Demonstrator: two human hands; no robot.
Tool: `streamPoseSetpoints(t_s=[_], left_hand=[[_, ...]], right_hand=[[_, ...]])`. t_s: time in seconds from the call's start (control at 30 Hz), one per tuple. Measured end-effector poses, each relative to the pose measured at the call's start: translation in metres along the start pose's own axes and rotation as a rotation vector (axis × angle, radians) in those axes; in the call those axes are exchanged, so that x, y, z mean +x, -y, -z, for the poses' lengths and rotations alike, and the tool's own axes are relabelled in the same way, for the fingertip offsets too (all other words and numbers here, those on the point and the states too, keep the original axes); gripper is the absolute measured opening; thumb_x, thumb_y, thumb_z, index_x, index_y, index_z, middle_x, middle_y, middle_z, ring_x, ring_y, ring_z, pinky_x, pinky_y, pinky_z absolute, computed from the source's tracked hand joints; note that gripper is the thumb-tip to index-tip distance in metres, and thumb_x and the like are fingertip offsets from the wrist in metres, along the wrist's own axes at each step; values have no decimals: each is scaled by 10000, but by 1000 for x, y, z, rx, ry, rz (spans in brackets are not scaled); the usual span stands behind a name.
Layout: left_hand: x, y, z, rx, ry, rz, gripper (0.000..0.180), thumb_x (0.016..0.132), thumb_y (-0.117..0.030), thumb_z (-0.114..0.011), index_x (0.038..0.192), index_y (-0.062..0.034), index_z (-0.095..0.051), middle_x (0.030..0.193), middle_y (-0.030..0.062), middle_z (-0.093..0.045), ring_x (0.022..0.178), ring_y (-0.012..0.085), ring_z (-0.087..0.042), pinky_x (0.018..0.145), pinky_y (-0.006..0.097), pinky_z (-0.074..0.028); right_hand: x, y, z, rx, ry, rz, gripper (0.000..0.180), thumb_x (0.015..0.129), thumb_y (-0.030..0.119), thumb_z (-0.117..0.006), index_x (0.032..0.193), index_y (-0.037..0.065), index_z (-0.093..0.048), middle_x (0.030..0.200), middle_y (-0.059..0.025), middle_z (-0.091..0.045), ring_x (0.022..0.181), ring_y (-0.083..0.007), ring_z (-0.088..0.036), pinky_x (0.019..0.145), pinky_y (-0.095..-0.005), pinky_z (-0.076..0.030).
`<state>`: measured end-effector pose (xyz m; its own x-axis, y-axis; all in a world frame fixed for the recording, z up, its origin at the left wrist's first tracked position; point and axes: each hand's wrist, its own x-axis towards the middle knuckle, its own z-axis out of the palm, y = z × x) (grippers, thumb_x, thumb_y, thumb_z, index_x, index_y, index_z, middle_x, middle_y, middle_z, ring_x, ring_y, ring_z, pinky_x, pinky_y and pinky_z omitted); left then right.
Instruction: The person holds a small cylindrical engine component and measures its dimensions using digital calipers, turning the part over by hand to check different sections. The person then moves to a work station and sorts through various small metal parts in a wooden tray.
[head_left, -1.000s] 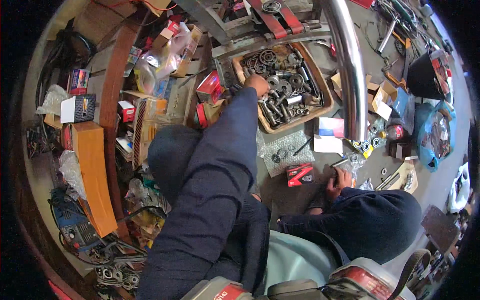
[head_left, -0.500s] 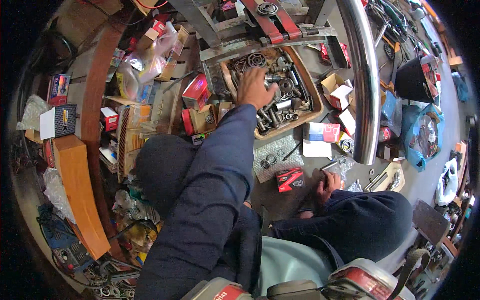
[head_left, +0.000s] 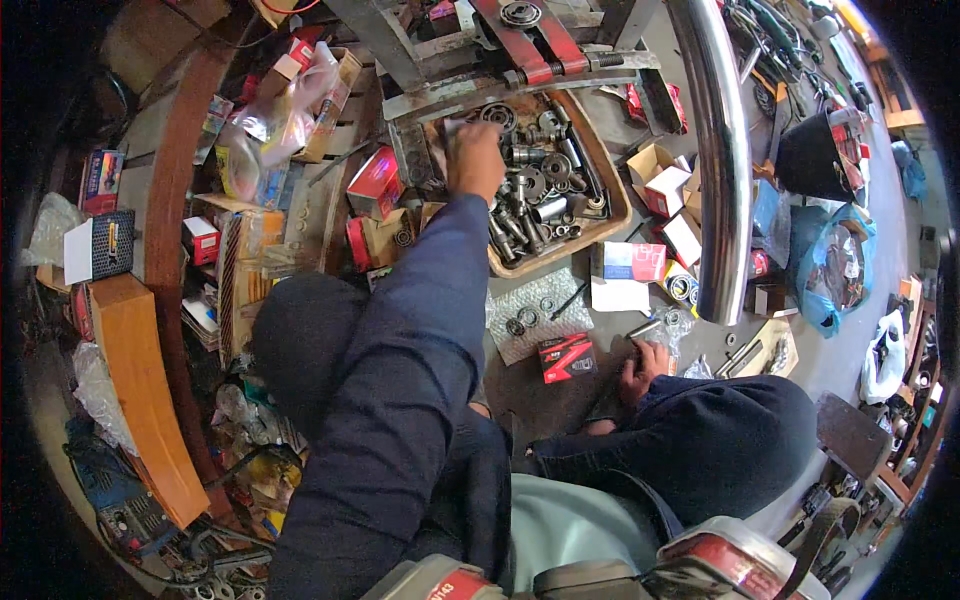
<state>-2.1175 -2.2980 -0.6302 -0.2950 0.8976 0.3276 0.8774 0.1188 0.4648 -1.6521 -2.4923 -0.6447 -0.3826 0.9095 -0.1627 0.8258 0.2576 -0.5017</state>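
Observation:
My left hand (head_left: 478, 160) reaches far forward on a dark blue sleeve into a wooden tray (head_left: 617, 195) full of steel bearings, rings and sleeves. It rests at the tray's far left corner with its fingers down among the parts, so what they hold is hidden. My right hand (head_left: 640, 368) lies low on the grey floor with curled fingers and nothing visible in it. A small red and black box (head_left: 567, 357) sits just left of it, and a short metal cylinder (head_left: 645, 327) just beyond it.
A sheet of bubble wrap (head_left: 535, 318) carries loose bearings in front of the tray. A thick chrome pipe (head_left: 718, 150) runs down the right side. Small cartons (head_left: 630, 262), a black bucket (head_left: 815, 155), a blue bag (head_left: 830, 270) and a wooden plank (head_left: 140, 390) crowd around.
My left hand has moved from the tray's near left rim farther in, to its far left corner. My right hand has stayed on the floor.

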Motion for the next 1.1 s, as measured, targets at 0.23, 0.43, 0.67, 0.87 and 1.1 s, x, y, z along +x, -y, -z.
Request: streamPoseSetpoints(t_s=[0.23,0.43,0.67,0.87,1.1], left_hand=[[7,-19,-19,-107,445,77,235,796,-61,-610,957,-103,-776,1020,123,-713,1027,343,-652,930,427,-505],[15,31,-34,-405,96,384,118,780,-176,-675,788,-124,-781,872,123,-749,861,339,-709,812,421,-547],[16,38,-6,-477,293,405,171,822,-169,-722,963,-81,-758,930,120,-758,895,260,-717,809,393,-546],[9,-2,-11,-94,610,225,533,698,-340,-840,1109,-29,-705,1085,199,-714,994,346,-690,843,403,-534],[32,23,-14,-319,-2,477,331,822,-263,-755,1026,-4,-721,967,189,-738,883,306,-715,773,403,-543]], right_hand=[[2,6,8,-13,12,20,473,775,95,-656,1244,78,-599,1125,-175,-584,1076,-389,-544,939,-478,-438],[3,15,15,-8,-29,67,456,774,84,-649,1227,73,-600,1124,-177,-581,1069,-390,-543,926,-486,-436],[5,10,7,10,-17,33,450,775,80,-646,1222,64,-605,1113,-184,-578,1061,-398,-540,921,-480,-442],[2,-4,-1,-7,2,19,435,785,67,-641,1219,76,-614,1104,-181,-581,1041,-393,-546,904,-468,-450],[-3,-9,-10,226,-3,-139,421,789,64,-637,1209,88,-623,1084,-172,-590,1023,-391,-551,894,-468,-451]])
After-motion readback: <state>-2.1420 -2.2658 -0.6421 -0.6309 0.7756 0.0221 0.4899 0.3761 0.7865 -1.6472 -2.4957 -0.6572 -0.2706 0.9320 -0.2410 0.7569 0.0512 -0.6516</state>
